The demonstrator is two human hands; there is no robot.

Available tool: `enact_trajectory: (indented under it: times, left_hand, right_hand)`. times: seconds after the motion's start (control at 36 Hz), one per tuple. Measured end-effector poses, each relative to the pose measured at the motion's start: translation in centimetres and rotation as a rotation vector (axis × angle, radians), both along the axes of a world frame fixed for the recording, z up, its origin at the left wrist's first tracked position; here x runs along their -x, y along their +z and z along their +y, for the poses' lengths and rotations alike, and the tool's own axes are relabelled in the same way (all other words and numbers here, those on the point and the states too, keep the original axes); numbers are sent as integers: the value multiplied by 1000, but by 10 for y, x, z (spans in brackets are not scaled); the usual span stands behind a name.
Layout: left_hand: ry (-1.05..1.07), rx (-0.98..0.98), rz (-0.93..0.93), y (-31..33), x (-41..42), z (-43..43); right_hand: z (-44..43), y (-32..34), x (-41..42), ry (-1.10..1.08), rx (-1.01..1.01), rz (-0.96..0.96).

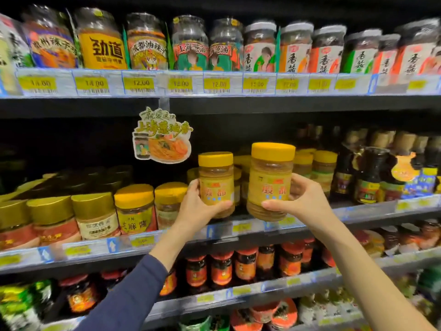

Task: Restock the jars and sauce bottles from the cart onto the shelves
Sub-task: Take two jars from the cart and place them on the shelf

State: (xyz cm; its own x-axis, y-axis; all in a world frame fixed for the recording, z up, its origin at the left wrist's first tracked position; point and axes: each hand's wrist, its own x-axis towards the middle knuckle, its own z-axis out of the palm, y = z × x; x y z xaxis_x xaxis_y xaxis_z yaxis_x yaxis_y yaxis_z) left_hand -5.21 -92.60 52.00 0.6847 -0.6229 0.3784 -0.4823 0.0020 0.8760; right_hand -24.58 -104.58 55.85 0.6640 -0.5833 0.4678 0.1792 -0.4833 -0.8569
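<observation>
My left hand point(199, 206) grips a yellow-lidded jar of tan paste point(216, 180) from below, upright, in front of the middle shelf point(358, 209). My right hand point(299, 199) holds a second, nearer jar of the same kind point(270, 177) by its lower half, just right of the first. Both jars hover at the shelf's front edge, ahead of a row of matching yellow-lidded jars point(319, 168) that stand further back. The cart is out of view.
Gold-lidded and yellow-lidded jars point(95, 216) fill the middle shelf to the left, dark sauce bottles point(372, 173) to the right. A paper promo tag point(162, 137) hangs from the upper shelf above my left hand. Red-lidded jars point(243, 263) line the shelf below.
</observation>
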Motion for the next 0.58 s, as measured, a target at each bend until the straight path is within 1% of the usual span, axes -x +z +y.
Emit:
enact_trajectory:
  times: [0.17, 0.31, 0.47, 0.58]
  left_hand:
    - [154, -126, -23, -16, -2, -20]
    - [257, -255, -66, -15, -1, -25]
    - [256, -383, -106, -12, 1, -23]
    - [228, -420, -20, -14, 1, -21]
  right_hand:
    - [-38, -7, -11, 125, -30, 32]
    - [-61, -13, -17, 218, -63, 44]
    - [-76, -21, -23, 285, -92, 64]
    - [-79, -23, -25, 324, -112, 52]
